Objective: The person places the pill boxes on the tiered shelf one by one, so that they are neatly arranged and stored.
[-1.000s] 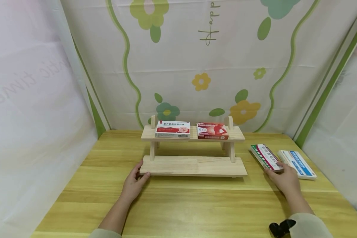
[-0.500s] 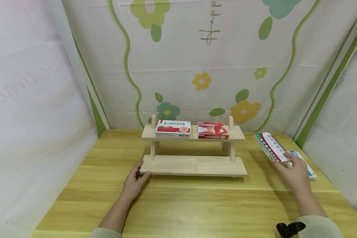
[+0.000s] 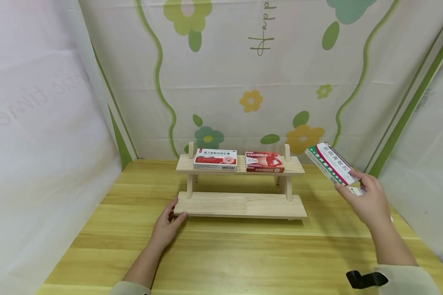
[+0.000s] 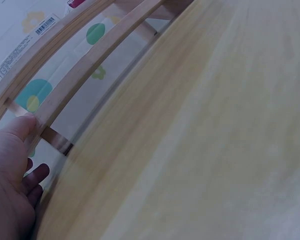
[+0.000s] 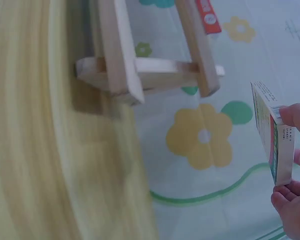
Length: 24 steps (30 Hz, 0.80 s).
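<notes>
My right hand point(image 3: 369, 199) holds a medicine box point(image 3: 332, 164) by its near end, thumb on one side and fingers on the other. The box is white with green and dark red bands and hangs tilted above the table, right of a two-tier wooden display stand point(image 3: 240, 205). My left hand point(image 3: 166, 229) grips the left end of the stand's lower board, with the thumb point(image 4: 24, 125) against the board in the left wrist view. On the upper board lie a white-and-red medicine box point(image 3: 215, 159) and a red medicine box point(image 3: 263, 162).
Another white box point(image 3: 355, 191) lies on the wooden table point(image 3: 243, 258) at the right, mostly hidden behind my right hand. Flower-printed curtains point(image 3: 214, 73) enclose the table at the back and sides.
My right hand has lifted the green-banded medicine box off the table and raised it up and slightly right. My left hand stays on the stand.
</notes>
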Each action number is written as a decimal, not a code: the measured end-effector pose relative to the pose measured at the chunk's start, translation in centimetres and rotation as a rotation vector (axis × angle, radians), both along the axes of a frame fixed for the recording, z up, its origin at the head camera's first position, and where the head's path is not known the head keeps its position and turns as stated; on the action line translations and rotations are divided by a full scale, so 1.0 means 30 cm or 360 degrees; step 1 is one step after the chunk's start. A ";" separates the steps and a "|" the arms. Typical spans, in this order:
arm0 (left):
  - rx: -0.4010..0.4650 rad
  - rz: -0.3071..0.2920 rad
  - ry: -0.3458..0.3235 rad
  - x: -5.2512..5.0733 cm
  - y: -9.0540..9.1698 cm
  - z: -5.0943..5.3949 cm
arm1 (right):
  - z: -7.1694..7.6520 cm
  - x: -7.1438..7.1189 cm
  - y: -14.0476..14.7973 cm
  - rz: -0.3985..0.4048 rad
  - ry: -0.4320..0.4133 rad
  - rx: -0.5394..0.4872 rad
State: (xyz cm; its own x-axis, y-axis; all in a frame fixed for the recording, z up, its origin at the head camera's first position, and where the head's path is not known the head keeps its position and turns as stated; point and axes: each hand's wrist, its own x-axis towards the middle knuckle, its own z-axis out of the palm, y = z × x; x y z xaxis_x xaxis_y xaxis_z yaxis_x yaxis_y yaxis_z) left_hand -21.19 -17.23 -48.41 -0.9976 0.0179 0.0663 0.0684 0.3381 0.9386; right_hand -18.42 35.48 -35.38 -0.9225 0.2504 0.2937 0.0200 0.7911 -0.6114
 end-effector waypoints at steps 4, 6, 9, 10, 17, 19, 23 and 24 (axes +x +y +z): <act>-0.0001 0.0005 -0.0001 -0.002 -0.001 -0.002 | 0.042 0.002 -0.050 0.0088 0.0040 -0.0009; -0.0004 0.0008 0.0000 -0.002 0.000 -0.003 | 0.058 0.002 -0.078 0.0147 0.0051 -0.0036; -0.0021 0.0014 0.0000 -0.002 0.001 -0.003 | 0.078 0.001 -0.125 0.0228 0.0060 -0.0065; -0.0027 0.0016 0.0000 -0.001 0.001 -0.003 | 0.085 0.001 -0.141 0.0250 0.0063 -0.0071; -0.0022 0.0021 -0.0004 -0.002 0.000 -0.004 | 0.123 -0.010 -0.256 0.0382 0.0091 -0.0074; -0.0016 0.0018 -0.0006 -0.004 -0.001 -0.005 | 0.130 -0.014 -0.287 0.0430 0.0102 -0.0071; -0.0010 0.0015 -0.0005 -0.005 -0.001 -0.007 | 0.134 -0.025 -0.348 0.0539 0.0119 -0.0060; -0.0013 0.0016 -0.0003 -0.005 0.000 -0.007 | 0.133 -0.028 -0.363 0.0564 0.0115 -0.0054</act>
